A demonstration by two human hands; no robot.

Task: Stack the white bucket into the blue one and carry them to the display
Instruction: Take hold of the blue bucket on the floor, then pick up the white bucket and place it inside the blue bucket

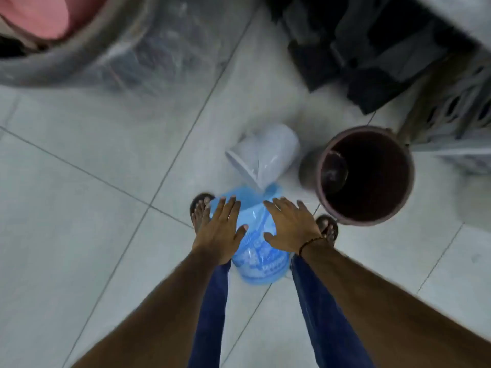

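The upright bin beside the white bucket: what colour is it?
Dark reddish-brown bin, nearly black inside; head view, the only one.

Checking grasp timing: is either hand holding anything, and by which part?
Nothing held: left hand and right hand are spread open over the blue bucket.

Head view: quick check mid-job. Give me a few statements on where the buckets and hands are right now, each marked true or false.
1. The white bucket is already nested inside the blue bucket. False: it lies on its side on the floor tiles, just beyond the blue one.
2. Both hands are spread open over the blue bucket. True: the left hand and right hand show splayed fingers.
3. The right hand is holding the white bucket. False: neither hand touches it.
4. A dark brown bucket stands upright to the right of the white one. True.
5. The blue bucket sits between the person's feet. True.
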